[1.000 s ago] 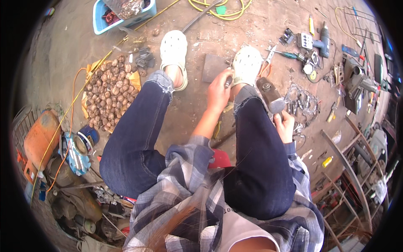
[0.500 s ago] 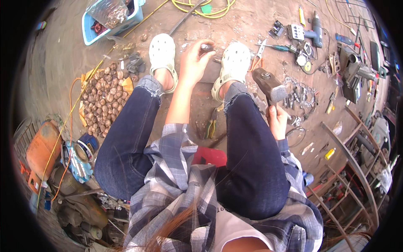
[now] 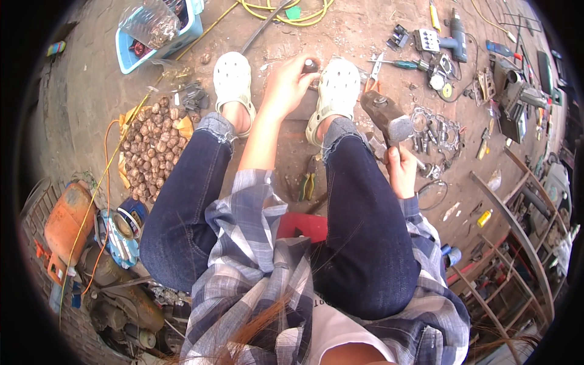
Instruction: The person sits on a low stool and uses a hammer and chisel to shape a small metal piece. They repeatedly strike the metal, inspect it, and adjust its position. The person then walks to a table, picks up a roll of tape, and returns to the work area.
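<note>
Between my white clogs, my left hand (image 3: 287, 86) pinches a short dark cylinder (image 3: 310, 65) between thumb and fingers, close to the right clog (image 3: 338, 87). Its round end faces up; the exact kind is unclear. To the right of my right knee, my right hand (image 3: 401, 171) is closed around the handle of a hammer (image 3: 385, 117). The heavy, worn head is raised above the ground, pointing away from me. Under my left forearm's right side, pliers (image 3: 308, 180) with yellow-green grips lie on the floor.
Walnuts (image 3: 157, 143) are heaped on yellow sacking by my left leg. A blue basket (image 3: 126, 53) stands far left. Scissors (image 3: 374, 73), a screwdriver (image 3: 401, 64), a heat gun (image 3: 457, 41) and metal parts (image 3: 436, 131) lie to the right, beside a rusty frame (image 3: 517, 219).
My left hand has shifted slightly right, toward the right clog, with the dark cylinder. The hammer head has moved a little left and away from me. The whole view has shifted slightly.
</note>
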### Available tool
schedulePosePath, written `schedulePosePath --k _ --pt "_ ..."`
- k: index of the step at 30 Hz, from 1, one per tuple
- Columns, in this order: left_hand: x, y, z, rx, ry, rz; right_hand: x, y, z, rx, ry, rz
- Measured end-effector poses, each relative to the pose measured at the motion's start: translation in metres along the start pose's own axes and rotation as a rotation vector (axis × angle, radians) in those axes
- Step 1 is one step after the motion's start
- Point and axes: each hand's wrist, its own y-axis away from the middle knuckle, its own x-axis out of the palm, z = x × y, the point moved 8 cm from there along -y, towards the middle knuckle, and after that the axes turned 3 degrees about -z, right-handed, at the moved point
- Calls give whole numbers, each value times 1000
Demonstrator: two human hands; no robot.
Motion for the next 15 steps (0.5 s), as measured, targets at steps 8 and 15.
schedulePosePath --k 8,15 --pt "19 -11 9 -14 103 128 5 -19 99 -275 -192 58" --pt "41 -9 25 -105 95 250 42 -46 93 -119 121 125"
